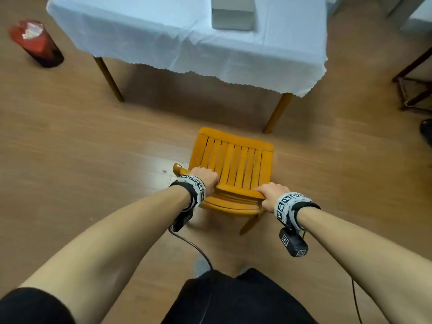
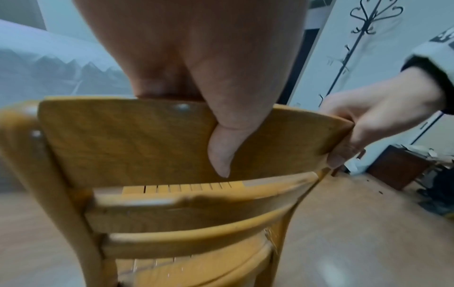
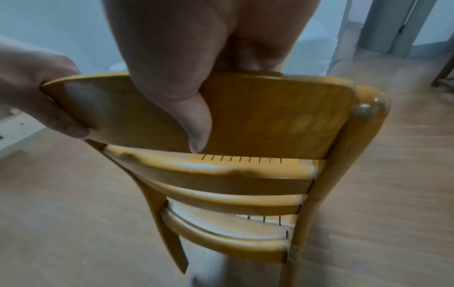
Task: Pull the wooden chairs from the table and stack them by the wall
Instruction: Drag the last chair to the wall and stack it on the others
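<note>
A yellow wooden chair with a slatted seat stands on the floor just in front of me, clear of the table with its white cloth. My left hand grips the left end of the chair's top back rail, thumb down the rear face. My right hand grips the right end of the same top back rail, with its thumb on the rear face. In the left wrist view my right hand shows at the rail's far end. In the right wrist view my left hand shows likewise.
A red cylinder stands on the wooden floor at far left. A grey box sits on the table. A dark metal stand is at the right edge. A black coat rack stands against the wall.
</note>
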